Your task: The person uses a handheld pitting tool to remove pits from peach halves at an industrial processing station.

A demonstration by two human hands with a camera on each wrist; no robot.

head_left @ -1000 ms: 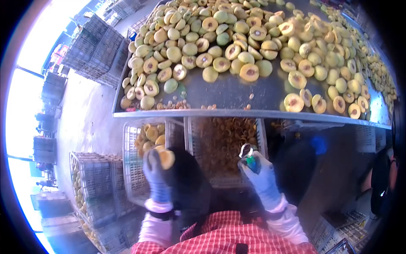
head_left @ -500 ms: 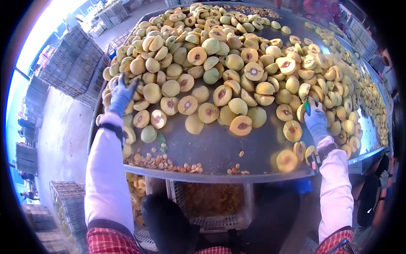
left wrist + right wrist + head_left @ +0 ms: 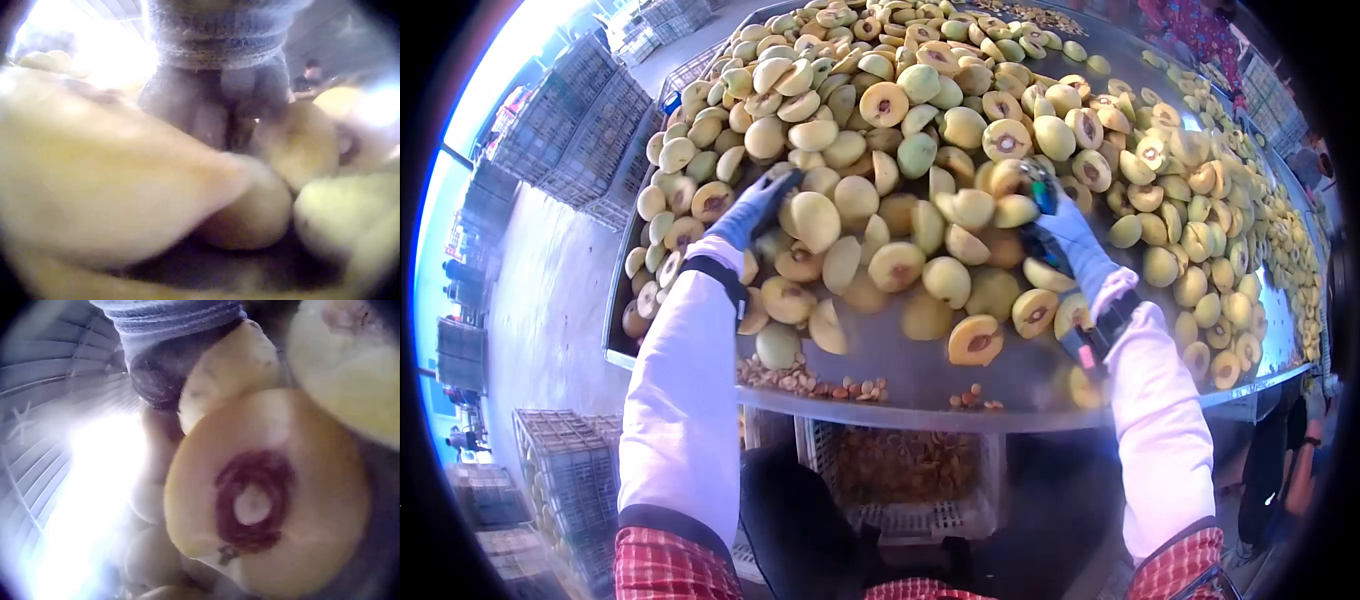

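Halved yellow peaches (image 3: 897,266) lie heaped across a metal table (image 3: 880,375), several with brown pit hollows facing up. My left hand (image 3: 757,207), in a grey-blue glove with dark fingers, reaches into the left of the heap, its extended fingers against the fruit. In the left wrist view a large peach half (image 3: 106,175) hides much of that hand. My right hand (image 3: 1068,232) is gloved alike and sits in the heap with peach halves at its fingers. It holds a small green-handled tool (image 3: 1040,192), whose working end is hidden. A cut half (image 3: 269,494) fills the right wrist view.
Loose pits (image 3: 840,388) lie along the table's near edge (image 3: 900,412). Below it stands a white crate (image 3: 930,520) holding brown scraps. Stacked crates (image 3: 560,120) rise at the left, more crates (image 3: 565,470) stand near left, and another person (image 3: 1195,30) is across the table.
Both hands rose from below the table edge, the left leaving its earlier peach half, and reached out wide over the heap. They have since come inward, bunching peach halves between them.
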